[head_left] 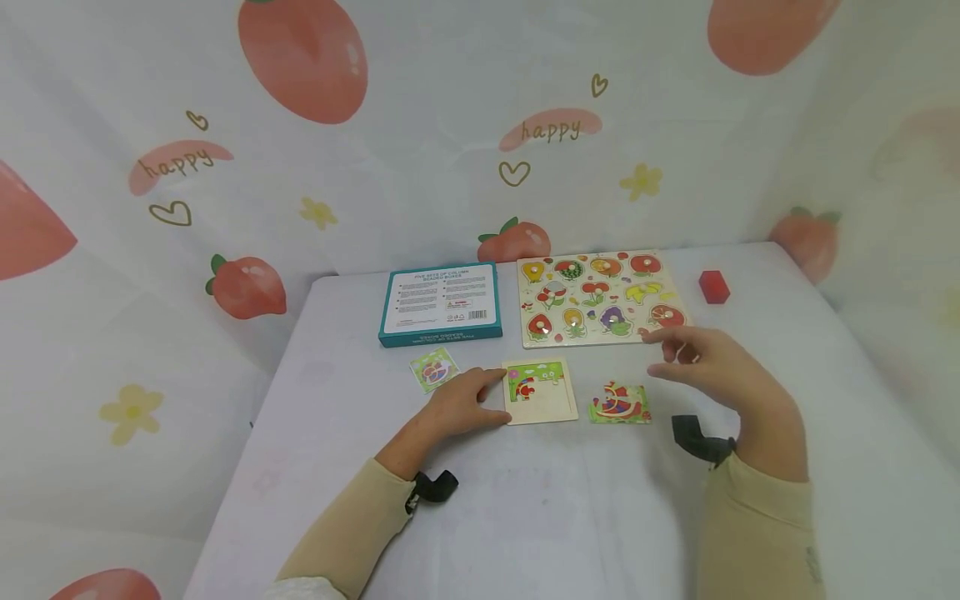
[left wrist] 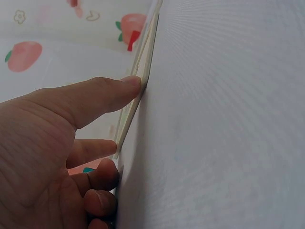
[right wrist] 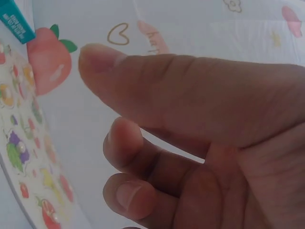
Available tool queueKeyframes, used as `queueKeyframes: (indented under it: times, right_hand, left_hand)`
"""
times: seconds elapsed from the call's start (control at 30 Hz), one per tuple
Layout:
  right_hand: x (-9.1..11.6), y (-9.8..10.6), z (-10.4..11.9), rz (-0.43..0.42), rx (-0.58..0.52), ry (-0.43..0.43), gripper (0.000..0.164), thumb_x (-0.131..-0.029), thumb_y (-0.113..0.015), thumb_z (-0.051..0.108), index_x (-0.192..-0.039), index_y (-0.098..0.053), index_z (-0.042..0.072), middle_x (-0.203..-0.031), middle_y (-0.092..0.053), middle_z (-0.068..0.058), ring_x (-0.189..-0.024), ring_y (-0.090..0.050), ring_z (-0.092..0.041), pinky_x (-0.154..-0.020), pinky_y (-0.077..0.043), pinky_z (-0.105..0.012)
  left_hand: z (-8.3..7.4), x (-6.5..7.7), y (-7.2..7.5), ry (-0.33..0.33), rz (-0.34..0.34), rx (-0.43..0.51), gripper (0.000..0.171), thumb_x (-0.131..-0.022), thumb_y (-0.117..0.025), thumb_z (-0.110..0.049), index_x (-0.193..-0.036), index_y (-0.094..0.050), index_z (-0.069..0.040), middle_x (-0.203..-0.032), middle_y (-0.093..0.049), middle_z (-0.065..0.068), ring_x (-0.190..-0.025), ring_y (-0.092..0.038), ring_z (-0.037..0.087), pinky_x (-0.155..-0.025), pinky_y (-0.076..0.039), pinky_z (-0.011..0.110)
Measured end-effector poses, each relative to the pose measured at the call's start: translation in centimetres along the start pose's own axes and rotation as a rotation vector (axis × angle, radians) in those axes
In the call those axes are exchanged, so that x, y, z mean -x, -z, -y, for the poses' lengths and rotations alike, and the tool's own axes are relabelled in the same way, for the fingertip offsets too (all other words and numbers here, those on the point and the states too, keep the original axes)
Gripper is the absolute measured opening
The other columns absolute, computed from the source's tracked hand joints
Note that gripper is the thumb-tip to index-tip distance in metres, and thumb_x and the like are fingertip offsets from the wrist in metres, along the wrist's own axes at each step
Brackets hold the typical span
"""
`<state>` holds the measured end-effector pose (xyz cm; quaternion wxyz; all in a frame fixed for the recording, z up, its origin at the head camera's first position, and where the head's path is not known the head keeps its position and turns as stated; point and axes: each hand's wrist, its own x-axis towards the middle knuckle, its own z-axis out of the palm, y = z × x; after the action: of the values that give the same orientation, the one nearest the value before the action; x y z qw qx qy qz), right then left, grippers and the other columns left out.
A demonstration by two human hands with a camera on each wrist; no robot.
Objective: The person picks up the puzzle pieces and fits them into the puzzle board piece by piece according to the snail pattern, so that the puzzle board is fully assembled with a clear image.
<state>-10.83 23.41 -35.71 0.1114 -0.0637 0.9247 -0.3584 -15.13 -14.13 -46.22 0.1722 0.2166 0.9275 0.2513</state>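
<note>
A small wooden jigsaw board (head_left: 542, 408) lies on the table with a few picture pieces fitted along its upper left. My left hand (head_left: 467, 403) holds its left edge, thumb at the lower corner and index finger near the upper one; the left wrist view shows the thumb (left wrist: 107, 98) against the board's rim. Right of the board is a pile of loose jigsaw pieces (head_left: 619, 403) in red, blue and green. Above and right of that pile hovers my right hand (head_left: 705, 367), thumb and index finger apart, other fingers curled, nothing between them.
Behind the board stand a teal-edged box (head_left: 441, 304) and a fruit peg puzzle (head_left: 600, 342). A red block (head_left: 714, 287) sits at the back right. A small picture card (head_left: 433, 369) lies beyond my left hand. Patterned cloth (head_left: 420, 183) hangs behind the table.
</note>
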Motion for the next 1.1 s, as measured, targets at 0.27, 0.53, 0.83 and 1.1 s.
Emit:
queueKeyframes:
  times: [0.27, 0.53, 0.83, 1.1]
  right_hand:
    - [-1.5, -1.0, -1.9, 0.083, -0.066, -0.075, 0.054, -0.091, -0.079, 0.029, -0.137, -0.062, 0.006, -0.102, -0.055, -0.009, -0.1, -0.051, -0.028, -0.076, -0.05, -0.038]
    - [-3.3, -3.0, -4.2, 0.17, -0.118, -0.089, 0.049, -0.091, -0.078, 0.026, -0.133, -0.065, 0.005, -0.097, -0.054, -0.008, -0.097, -0.051, -0.026, -0.074, -0.047, -0.038]
    - [-5.0, -5.5, -4.2, 0.235, -0.099, -0.154, 0.046, -0.085, -0.083, 0.024, -0.125, -0.067, 0.007, -0.09, -0.059, -0.008, -0.088, -0.055, -0.025, -0.074, -0.045, -0.038]
    - [-5.6, -6.7, -3.3, 0.258, -0.051, -0.229, 0.046, -0.082, -0.087, 0.021, -0.119, -0.063, 0.007, -0.1, -0.059, -0.012, -0.092, -0.054, -0.028, -0.076, -0.047, -0.038]
  left_hand:
    - [0.0, 0.0, 0.0, 0.006, -0.001, 0.004, 0.079, -0.085, -0.081, -0.047, -0.153, -0.051, -0.021, -0.087, -0.049, 0.002, -0.077, -0.045, 0.014, -0.064, -0.033, 0.03]
    - [0.1, 0.0, 0.0, 0.003, 0.001, -0.003, 0.079, -0.084, -0.081, -0.046, -0.153, -0.051, -0.021, -0.087, -0.049, 0.001, -0.078, -0.046, 0.014, -0.064, -0.034, 0.03]
    - [0.1, -0.1, 0.0, 0.01, -0.001, -0.004, 0.079, -0.084, -0.081, -0.046, -0.153, -0.051, -0.021, -0.086, -0.049, 0.002, -0.078, -0.046, 0.014, -0.064, -0.034, 0.03]
    - [0.1, -0.1, 0.0, 0.009, -0.002, -0.001, 0.079, -0.084, -0.081, -0.047, -0.153, -0.051, -0.021, -0.086, -0.049, 0.002, -0.076, -0.045, 0.014, -0.063, -0.033, 0.03]
